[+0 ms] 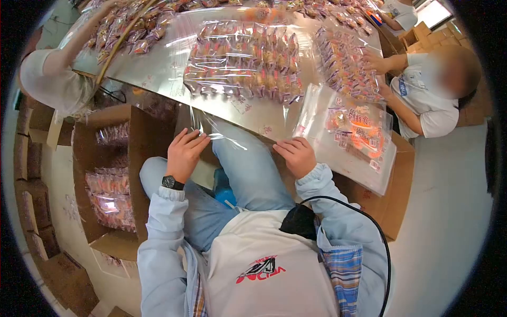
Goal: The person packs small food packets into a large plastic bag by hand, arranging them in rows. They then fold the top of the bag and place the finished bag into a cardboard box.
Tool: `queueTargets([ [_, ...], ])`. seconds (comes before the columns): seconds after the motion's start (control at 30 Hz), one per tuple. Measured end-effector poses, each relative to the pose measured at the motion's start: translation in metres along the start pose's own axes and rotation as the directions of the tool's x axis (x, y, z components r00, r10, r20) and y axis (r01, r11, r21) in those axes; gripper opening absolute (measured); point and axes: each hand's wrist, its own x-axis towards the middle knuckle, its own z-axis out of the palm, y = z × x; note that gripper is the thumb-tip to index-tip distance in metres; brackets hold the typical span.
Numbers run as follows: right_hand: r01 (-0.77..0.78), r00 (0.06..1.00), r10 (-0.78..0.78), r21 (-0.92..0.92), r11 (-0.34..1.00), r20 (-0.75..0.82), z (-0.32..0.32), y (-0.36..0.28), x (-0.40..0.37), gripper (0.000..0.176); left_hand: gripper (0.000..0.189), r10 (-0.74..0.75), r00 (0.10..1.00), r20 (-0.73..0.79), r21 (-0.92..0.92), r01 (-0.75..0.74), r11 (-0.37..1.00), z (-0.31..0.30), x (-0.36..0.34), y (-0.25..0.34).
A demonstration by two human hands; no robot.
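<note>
A large clear plastic bag (240, 66) lies on the metal table in front of me, filled with rows of small wrapped snacks. Its loose, see-through end hangs over the near table edge toward my lap. My left hand (187, 153), with a black watch on the wrist, pinches this film at the left. At the right, my right hand (297, 157) has its fingers together at the film's edge by the table rim; the film is hard to see there. Beside that hand rests a stack of flat, clear printed bags (348, 137).
An open cardboard box (140, 124) with bagged snacks inside stands at my left. Another box (404, 185) is under the flat bags. Loose wrapped snacks (142, 39) cover the far table (142, 71). A co-worker (428, 100) handles rows of snacks at right; other people's arms reach in.
</note>
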Motion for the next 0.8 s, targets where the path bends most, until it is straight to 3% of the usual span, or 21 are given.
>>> queueTargets([
  [0.17,-0.039,0.999,0.039,0.052,0.998,-0.007,-0.008,0.006,-0.018,0.037,0.040,-0.012,0.998,0.054,-0.069,0.016,0.997,0.006,-0.020,-0.007],
  [0.27,-0.048,0.998,0.048,-0.008,0.999,0.036,-0.020,-0.007,-0.015,0.035,0.039,0.027,0.999,0.031,0.013,-0.027,1.000,-0.013,-0.025,0.008],
  [0.37,-0.184,0.982,0.181,0.053,0.981,0.059,-0.046,-0.028,0.000,0.029,0.045,0.021,0.999,0.026,-0.036,-0.020,0.999,-0.025,-0.028,0.015],
  [0.47,-0.400,0.916,0.395,0.250,0.882,0.075,-0.052,-0.026,-0.013,0.022,0.055,-0.009,0.999,-0.034,-0.164,0.003,0.987,-0.030,-0.028,0.010],
  [0.57,-0.362,0.928,0.373,0.288,0.886,0.021,-0.054,-0.023,-0.034,0.022,0.050,-0.044,0.994,-0.100,-0.164,0.027,0.986,-0.021,-0.036,0.017],
  [0.67,-0.358,0.931,0.364,0.243,0.901,0.024,-0.070,-0.024,-0.023,0.026,0.042,0.055,0.995,-0.083,-0.130,-0.066,0.989,-0.022,-0.038,0.025],
  [0.8,-0.203,0.979,0.204,0.256,0.945,0.020,-0.052,-0.021,0.045,0.035,0.040,-0.185,0.979,-0.086,-0.176,0.168,0.970,-0.025,0.017,0.050],
])
